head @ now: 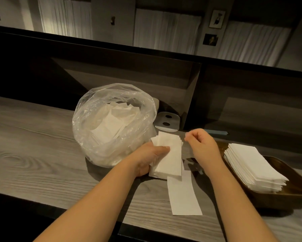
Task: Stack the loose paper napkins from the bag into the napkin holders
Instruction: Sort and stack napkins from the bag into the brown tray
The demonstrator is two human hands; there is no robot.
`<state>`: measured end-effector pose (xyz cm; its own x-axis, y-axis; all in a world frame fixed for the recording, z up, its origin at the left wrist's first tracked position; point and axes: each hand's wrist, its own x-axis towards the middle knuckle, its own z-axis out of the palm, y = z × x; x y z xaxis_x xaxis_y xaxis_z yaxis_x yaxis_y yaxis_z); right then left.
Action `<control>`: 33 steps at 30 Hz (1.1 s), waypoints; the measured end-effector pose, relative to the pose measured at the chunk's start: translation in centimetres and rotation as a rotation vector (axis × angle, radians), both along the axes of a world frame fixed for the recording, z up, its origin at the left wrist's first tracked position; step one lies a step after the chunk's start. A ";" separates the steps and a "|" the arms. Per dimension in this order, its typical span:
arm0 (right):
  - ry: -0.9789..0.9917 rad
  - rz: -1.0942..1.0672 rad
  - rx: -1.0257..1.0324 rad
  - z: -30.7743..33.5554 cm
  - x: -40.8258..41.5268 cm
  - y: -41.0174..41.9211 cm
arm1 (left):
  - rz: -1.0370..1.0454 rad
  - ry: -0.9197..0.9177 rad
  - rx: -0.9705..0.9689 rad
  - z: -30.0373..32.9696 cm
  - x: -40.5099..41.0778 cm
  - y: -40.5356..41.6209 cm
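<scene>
A clear plastic bag point(111, 124) stands open on the wooden counter, with loose white napkins inside. Just right of it, my left hand point(149, 159) grips a small stack of white napkins point(169, 154), thumb on top. My right hand point(201, 142) hovers to the right of that stack with its fingers loosely curled, holding nothing. One single napkin point(183, 194) lies flat on the counter below the stack. At the right, a dark wooden napkin holder point(289, 193) carries a tall neat pile of napkins point(251, 168).
A clear acrylic piece with two dark holes point(167, 121) lies behind the bag by a dark partition. A thin blue strip point(216, 132) lies farther right. The counter's front edge runs under my forearms.
</scene>
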<state>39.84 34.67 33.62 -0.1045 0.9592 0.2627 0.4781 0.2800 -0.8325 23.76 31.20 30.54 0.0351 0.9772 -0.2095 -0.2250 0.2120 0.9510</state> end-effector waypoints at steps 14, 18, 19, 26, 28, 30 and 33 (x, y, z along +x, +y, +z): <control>-0.234 0.496 -0.312 1.0 2.9 -1.7 | 0.268 -0.078 0.052 0.0 0.4 0.3; -0.576 0.440 -0.285 0.0 2.1 -1.6 | 0.361 0.062 0.049 -0.7 0.3 1.1; -0.645 0.442 -0.301 -0.2 2.0 -1.6 | 0.375 0.102 0.050 -1.0 0.3 1.3; -0.459 0.593 -0.336 0.6 2.6 -1.8 | 0.359 0.196 0.109 -1.3 0.0 1.4; -0.207 0.672 -0.364 1.2 3.0 -2.3 | 0.330 0.211 0.160 -1.1 0.0 1.0; 0.016 0.643 -0.333 1.6 2.7 -2.7 | 0.252 0.227 0.225 -0.8 0.0 0.6; 0.043 0.400 -0.144 1.0 1.3 -2.6 | 0.072 0.232 0.226 -0.2 0.2 0.1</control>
<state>41.13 32.06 34.59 -0.4675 0.8727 0.1407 0.3198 0.3154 -0.8935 23.94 31.32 30.30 -0.0586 0.9981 0.0180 -0.0037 -0.0183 0.9998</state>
